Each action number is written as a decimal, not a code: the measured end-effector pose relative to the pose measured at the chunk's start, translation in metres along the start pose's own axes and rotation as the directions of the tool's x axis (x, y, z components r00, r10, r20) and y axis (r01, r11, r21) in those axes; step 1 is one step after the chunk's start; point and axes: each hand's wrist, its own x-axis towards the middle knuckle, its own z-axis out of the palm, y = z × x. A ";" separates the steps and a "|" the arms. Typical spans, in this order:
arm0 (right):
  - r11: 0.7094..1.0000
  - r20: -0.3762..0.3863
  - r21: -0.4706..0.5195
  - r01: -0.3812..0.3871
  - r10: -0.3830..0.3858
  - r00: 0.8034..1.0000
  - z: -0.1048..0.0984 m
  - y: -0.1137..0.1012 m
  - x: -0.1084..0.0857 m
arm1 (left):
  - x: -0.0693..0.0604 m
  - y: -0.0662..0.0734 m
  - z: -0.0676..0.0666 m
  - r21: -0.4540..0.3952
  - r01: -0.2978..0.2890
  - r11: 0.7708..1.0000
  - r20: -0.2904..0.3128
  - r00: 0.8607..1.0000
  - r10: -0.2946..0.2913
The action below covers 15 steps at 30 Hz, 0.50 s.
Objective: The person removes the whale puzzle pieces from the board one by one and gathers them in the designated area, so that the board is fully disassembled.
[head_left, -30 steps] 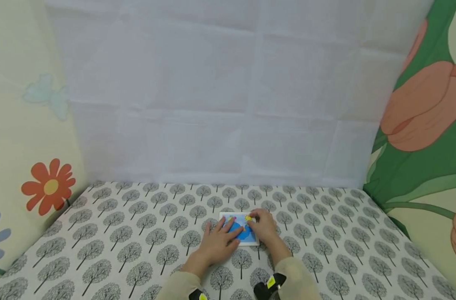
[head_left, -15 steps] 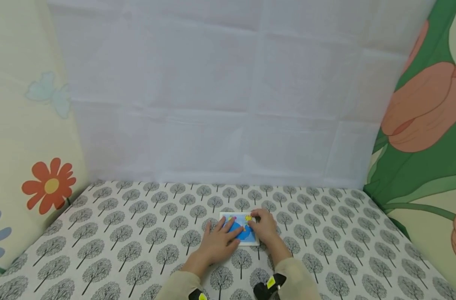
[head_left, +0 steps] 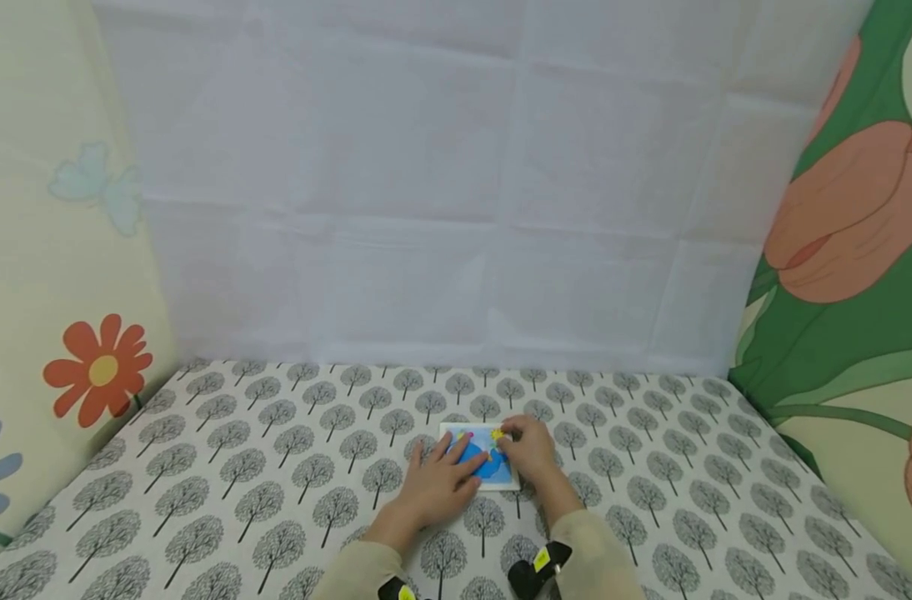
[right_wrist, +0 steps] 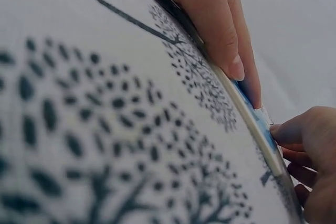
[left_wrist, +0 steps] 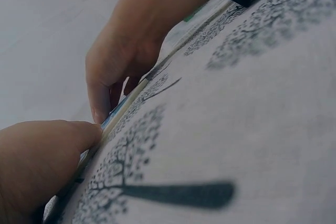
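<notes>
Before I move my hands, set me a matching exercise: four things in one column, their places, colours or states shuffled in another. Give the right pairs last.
Things:
1. left hand
2. right hand
3. picture board
4. tablecloth

Places, colours, states:
A. white, printed with dark trees
B. mostly blue, with a white border
C. fingers spread over the picture board's left part
D. at the picture board's right side, by a yellow sun shape

Pairs: 1-C, 2-D, 3-B, 4-A

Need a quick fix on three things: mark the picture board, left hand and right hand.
Picture board [head_left: 493, 472]: head view, blue part of its face.
Left hand [head_left: 437, 488]: head view, back of the hand.
Right hand [head_left: 533, 450]: head view, back of the hand.
</notes>
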 end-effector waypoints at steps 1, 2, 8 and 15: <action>1.000 0.002 -0.006 -0.014 0.014 1.000 0.000 -0.001 0.000 | 0.000 0.000 0.000 0.001 0.001 1.000 0.001 1.000 -0.001; 1.000 0.004 -0.013 -0.022 0.022 1.000 0.000 -0.001 0.000 | 0.000 0.000 0.000 0.000 0.002 1.000 0.002 1.000 -0.002; 0.999 0.011 -0.018 -0.050 0.050 0.999 0.000 -0.002 0.001 | 0.000 0.000 -0.001 0.001 0.007 1.000 0.006 1.000 -0.007; 1.000 -0.007 -0.001 -0.024 0.024 1.000 0.001 0.001 0.002 | 0.001 0.000 0.000 0.001 0.016 1.000 0.014 1.000 -0.016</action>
